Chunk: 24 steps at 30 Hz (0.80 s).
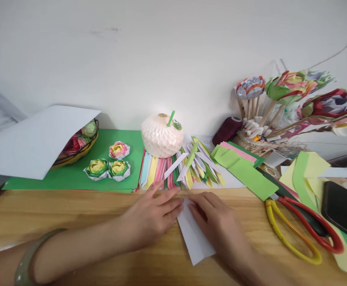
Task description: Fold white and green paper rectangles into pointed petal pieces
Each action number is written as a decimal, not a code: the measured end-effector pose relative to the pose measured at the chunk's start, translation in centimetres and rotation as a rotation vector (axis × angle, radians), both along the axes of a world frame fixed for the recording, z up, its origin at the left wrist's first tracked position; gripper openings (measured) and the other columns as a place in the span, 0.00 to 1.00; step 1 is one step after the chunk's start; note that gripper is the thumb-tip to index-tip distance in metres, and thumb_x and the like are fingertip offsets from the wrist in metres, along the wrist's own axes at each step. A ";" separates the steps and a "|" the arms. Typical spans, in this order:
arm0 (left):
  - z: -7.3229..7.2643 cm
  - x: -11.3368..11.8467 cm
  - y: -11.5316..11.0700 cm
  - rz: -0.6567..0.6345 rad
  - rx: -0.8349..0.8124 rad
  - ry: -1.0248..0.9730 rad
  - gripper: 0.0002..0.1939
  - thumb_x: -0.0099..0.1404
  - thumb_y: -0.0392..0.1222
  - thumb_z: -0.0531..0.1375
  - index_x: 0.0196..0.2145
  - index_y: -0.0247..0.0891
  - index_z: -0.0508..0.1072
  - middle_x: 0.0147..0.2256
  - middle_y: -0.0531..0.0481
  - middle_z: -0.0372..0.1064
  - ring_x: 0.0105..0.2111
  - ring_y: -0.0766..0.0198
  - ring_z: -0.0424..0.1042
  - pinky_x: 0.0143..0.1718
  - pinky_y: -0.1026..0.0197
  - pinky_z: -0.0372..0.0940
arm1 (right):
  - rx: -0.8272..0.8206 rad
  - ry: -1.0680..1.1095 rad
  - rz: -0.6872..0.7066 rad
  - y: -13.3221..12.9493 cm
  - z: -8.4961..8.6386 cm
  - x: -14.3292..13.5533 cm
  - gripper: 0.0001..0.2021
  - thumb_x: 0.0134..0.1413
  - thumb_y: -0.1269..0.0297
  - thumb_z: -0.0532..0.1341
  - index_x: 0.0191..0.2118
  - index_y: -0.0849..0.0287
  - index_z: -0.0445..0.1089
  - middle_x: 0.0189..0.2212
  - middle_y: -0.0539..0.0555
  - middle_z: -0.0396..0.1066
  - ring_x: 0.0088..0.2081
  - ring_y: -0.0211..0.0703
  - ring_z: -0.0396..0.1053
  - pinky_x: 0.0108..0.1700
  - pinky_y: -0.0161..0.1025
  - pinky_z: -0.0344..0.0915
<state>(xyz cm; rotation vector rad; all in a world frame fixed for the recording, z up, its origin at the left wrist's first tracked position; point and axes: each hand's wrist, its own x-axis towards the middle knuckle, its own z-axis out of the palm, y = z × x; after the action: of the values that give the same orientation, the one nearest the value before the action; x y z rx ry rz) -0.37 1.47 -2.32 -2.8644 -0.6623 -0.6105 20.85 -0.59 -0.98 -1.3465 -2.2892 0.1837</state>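
Observation:
A folded strip of white paper (193, 236) lies slanted on the wooden table between my hands. My left hand (152, 216) reaches in from the left with its fingers stretched out, the fingertips at the paper's upper left edge. Curled fingers of my right hand (216, 216) press on the paper's upper right side and grip it; the thumb is partly hidden. Just beyond the hands are folded paper pieces (200, 163) in green, white and yellow, and a row of coloured strips (152, 171).
A white textured, fruit-shaped ornament (162, 135) stands behind the strips. Paper flowers (119, 170) sit on green sheets (72, 180) at left, near a basket (91, 147) partly under white paper (39, 139). Scissors (306, 222), a phone (344, 208), green strips (251, 174) and stemmed flowers (289, 85) are at right.

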 end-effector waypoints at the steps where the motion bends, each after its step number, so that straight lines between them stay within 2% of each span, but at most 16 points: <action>1: 0.1 0.0 0.0 0.005 -0.002 -0.004 0.13 0.69 0.35 0.51 0.50 0.33 0.69 0.51 0.47 0.69 0.57 0.52 0.59 0.60 0.40 0.47 | 0.015 -0.009 0.027 -0.1 0.0 0.1 0.08 0.61 0.73 0.53 0.40 0.60 0.69 0.32 0.56 0.70 0.34 0.45 0.69 0.34 0.41 0.68; 5: 0.1 0.0 -0.1 0.017 -0.005 -0.002 0.13 0.69 0.35 0.52 0.50 0.32 0.68 0.51 0.47 0.69 0.56 0.51 0.60 0.59 0.40 0.49 | 0.037 -0.027 0.133 -0.4 -0.1 0.4 0.10 0.62 0.75 0.51 0.43 0.62 0.68 0.36 0.57 0.70 0.37 0.46 0.67 0.37 0.41 0.69; 10: 0.0 0.1 0.0 0.035 -0.005 0.042 0.14 0.69 0.36 0.53 0.51 0.33 0.67 0.50 0.46 0.68 0.56 0.52 0.58 0.60 0.42 0.47 | 0.106 -0.054 0.204 -0.5 0.0 0.4 0.11 0.64 0.73 0.48 0.44 0.65 0.67 0.35 0.59 0.69 0.36 0.45 0.65 0.36 0.41 0.68; 14: 0.1 0.1 0.0 0.066 -0.010 0.072 0.13 0.70 0.37 0.52 0.51 0.35 0.67 0.48 0.47 0.69 0.57 0.54 0.58 0.60 0.45 0.45 | 0.101 -0.093 0.208 -0.6 0.1 0.4 0.13 0.64 0.72 0.47 0.43 0.65 0.68 0.35 0.59 0.69 0.35 0.46 0.64 0.35 0.42 0.68; 18: 0.3 0.0 0.1 0.021 0.023 0.076 0.13 0.71 0.36 0.49 0.49 0.36 0.69 0.53 0.50 0.66 0.61 0.54 0.51 0.62 0.44 0.38 | 0.096 -0.089 0.203 -0.6 0.2 0.3 0.12 0.64 0.74 0.47 0.42 0.66 0.68 0.36 0.60 0.69 0.37 0.47 0.64 0.36 0.42 0.68; 24: 0.5 -0.1 0.4 -0.006 0.025 0.075 0.13 0.72 0.37 0.50 0.51 0.35 0.68 0.53 0.51 0.68 0.62 0.54 0.49 0.63 0.42 0.34 | 0.128 -0.130 0.207 -0.5 0.4 0.2 0.13 0.64 0.74 0.47 0.40 0.65 0.68 0.33 0.59 0.68 0.34 0.46 0.64 0.35 0.42 0.67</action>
<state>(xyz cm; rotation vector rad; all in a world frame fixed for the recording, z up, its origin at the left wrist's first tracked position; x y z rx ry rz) -0.48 1.87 -1.78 -2.8515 -0.6312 -0.5054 21.06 -1.08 -0.58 -1.0861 -2.5020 0.0165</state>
